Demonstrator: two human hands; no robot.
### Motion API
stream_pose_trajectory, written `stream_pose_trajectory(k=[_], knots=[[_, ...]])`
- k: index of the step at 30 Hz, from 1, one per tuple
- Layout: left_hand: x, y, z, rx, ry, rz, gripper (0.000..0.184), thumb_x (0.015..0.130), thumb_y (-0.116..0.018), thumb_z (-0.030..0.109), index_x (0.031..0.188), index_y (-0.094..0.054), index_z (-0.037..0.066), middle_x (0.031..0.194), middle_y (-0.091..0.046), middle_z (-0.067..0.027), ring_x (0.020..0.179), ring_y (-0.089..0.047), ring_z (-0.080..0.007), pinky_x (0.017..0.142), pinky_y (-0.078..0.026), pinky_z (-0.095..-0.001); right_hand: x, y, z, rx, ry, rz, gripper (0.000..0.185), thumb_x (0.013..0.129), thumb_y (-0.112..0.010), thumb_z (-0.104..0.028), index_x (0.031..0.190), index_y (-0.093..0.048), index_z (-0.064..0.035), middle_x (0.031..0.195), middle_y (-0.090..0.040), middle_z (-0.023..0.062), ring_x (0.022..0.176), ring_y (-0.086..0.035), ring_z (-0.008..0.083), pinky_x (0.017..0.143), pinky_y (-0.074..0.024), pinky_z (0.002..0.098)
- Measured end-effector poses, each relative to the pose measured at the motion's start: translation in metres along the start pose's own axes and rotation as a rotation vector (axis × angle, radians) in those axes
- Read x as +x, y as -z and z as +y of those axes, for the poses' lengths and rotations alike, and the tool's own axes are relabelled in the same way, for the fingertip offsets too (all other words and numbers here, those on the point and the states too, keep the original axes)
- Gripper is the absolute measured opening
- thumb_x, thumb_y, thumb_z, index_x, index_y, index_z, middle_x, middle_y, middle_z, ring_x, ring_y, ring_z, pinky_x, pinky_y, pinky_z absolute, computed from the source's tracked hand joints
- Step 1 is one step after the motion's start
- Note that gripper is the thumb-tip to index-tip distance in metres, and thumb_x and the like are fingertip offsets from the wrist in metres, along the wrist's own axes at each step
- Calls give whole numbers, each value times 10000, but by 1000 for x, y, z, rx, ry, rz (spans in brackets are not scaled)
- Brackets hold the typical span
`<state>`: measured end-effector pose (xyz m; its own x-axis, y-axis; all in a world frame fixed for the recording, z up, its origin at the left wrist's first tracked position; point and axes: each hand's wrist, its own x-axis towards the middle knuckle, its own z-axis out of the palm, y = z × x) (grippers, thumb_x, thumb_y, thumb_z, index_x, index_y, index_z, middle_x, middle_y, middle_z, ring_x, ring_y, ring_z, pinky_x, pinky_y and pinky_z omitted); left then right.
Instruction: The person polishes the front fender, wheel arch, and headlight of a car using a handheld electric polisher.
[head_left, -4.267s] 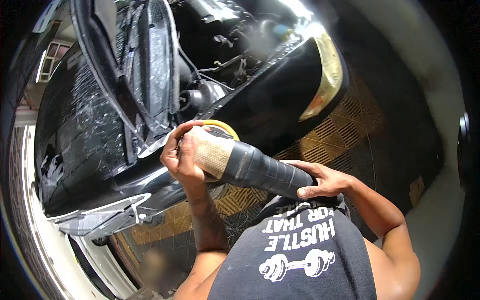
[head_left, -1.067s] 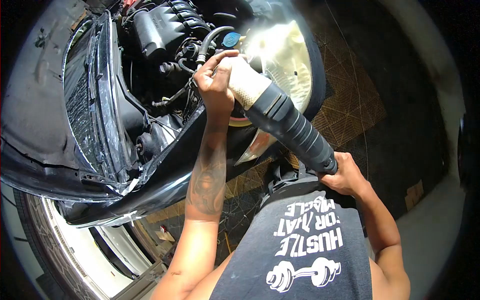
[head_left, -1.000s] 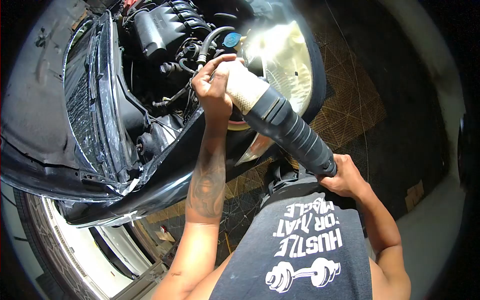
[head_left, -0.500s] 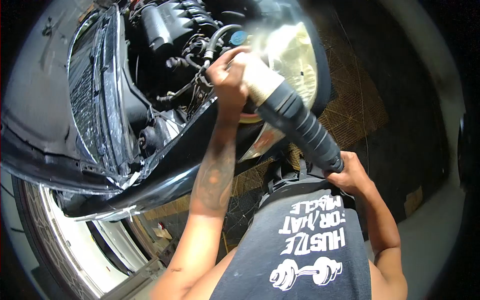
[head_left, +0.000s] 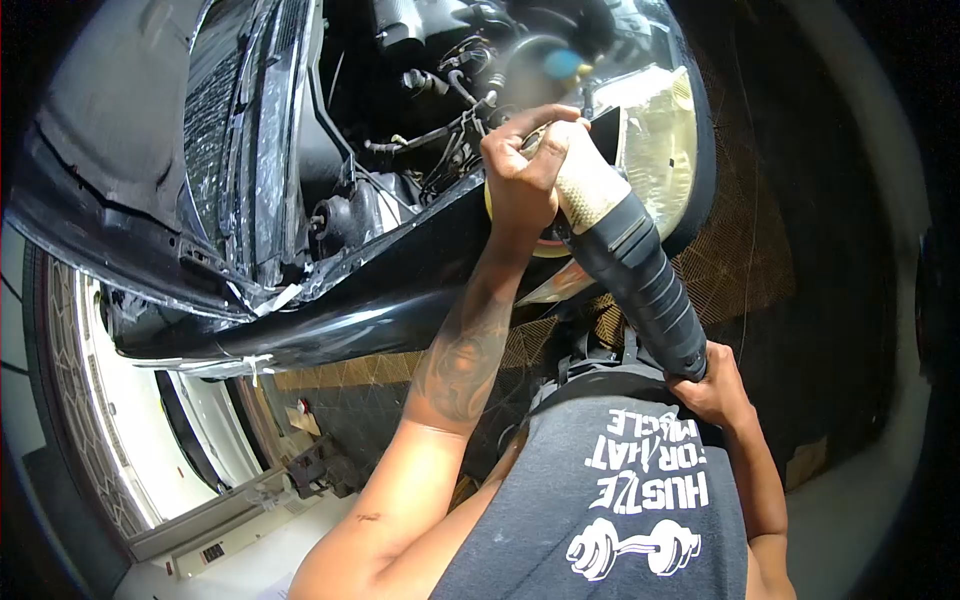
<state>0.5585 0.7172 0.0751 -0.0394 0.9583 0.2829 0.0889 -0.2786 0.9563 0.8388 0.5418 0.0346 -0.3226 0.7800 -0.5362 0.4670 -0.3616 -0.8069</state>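
A power polisher with a pale front housing and a long black body slants across the front corner of a black car. My left hand is closed round the front end of the polisher, thumb on top. At the rear end of the black body, near my waist, my right hand grips it. Part of a yellow-edged round pad shows under the tool, over the black fender; whether it touches the surface is hidden. Just beyond the front housing lies the car's yellowed headlight.
Above the fender the engine bay is exposed, with hoses and a blurred blue cap. The raised hood stands at left. Patterned floor tiles lie to the right. A white vehicle shows at lower left.
My view has shifted, so the car, polisher and both hands appear farther right. Relative to the blue cap, my left hand and the polisher's front have come slightly nearer to me. Both grips stay closed.
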Motion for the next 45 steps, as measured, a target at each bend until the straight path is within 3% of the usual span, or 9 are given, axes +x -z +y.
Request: stream_pose_trajectory(k=[11, 13, 21, 23, 25, 37, 39, 41, 45], knots=[[-53, 70, 43, 16, 43, 199, 413, 887, -520, 207, 1112, -646, -115, 1031, -713, -244, 883, -722, -295, 851, -580, -392, 5, -23, -20, 22, 92, -131, 412, 655, -774, -105, 1040, -691, 14, 852, -724, 203, 777, -716, 258, 797, -550, 371], [-62, 83, 49, 19, 55, 209, 411, 896, -500, 208, 1110, -639, -114, 1031, -704, -250, 886, -715, -301, 857, -573, -395, 7, -29, -21, 22, 184, -169, 362, 690, -745, -72, 1022, -688, 60, 842, -730, 145, 803, -642, 112, 792, -544, 325], [-52, 57, 45, 54, 54, 183, 405, 892, -512, 227, 1085, -657, -99, 1006, -718, -221, 897, -714, -269, 863, -571, -377, 1, -15, -21, -31, 151, -161, 381, 675, -746, -65, 1031, -681, 53, 866, -738, 178, 833, -663, 119, 791, -543, 337], [-42, 45, 28, -80, 48, 148, 314, 873, -543, 121, 1061, -680, -90, 1001, -731, -188, 928, -707, -230, 887, -556, -335, 1, -14, -12, 40, 89, -74, 390, 665, -751, -71, 1035, -694, 37, 856, -737, 187, 755, -712, 218, 767, -555, 349], [-29, 24, 23, -126, 72, 97, 263, 873, -554, 63, 1037, -685, -96, 986, -736, -184, 932, -703, -208, 885, -548, -316, -3, -6, -14, 88, -55, -58, 344, 684, -745, -68, 994, -684, 68, 839, -739, 119, 788, -643, 102, 760, -541, 319], [-41, 35, 28, -123, 69, 108, 262, 876, -555, 63, 1042, -679, -96, 985, -736, -172, 923, -703, -205, 866, -553, -313, -4, -15, 0, 42, 2, -91, 391, 667, -728, -72, 1020, -664, 85, 860, -737, 156, 818, -660, 136, 793, -549, 342], [-54, 52, 39, -52, 4, 165, 330, 872, -545, 136, 1067, -676, -96, 997, -732, -180, 906, -711, -214, 858, -566, -330, -2, -16, -19, 48, 79, -141, 430, 653, -742, -66, 1056, -670, 66, 898, -744, 183, 834, -700, 175, 817, -544, 341], [-70, 75, 43, -55, 1, 226, 376, 847, -545, 175, 1071, -677, -98, 974, -730, -195, 881, -716, -243, 835, -579, -353, 5, -20, -28, -82, 128, -189, 484, 634, -775, -99, 1097, -677, 4, 886, -710, 238, 840, -719, 371, 831, -543, 394], [-95, 108, 55, -36, 8, 341, 387, 868, -493, 159, 1085, -653, -118, 973, -718, -230, 879, -716, -279, 848, -577, -384, 15, -29, -31, -122, 251, -215, 438, 650, -773, -162, 1038, -657, 3, 789, -665, 252, 792, -671, 438, 781, -537, 451]])
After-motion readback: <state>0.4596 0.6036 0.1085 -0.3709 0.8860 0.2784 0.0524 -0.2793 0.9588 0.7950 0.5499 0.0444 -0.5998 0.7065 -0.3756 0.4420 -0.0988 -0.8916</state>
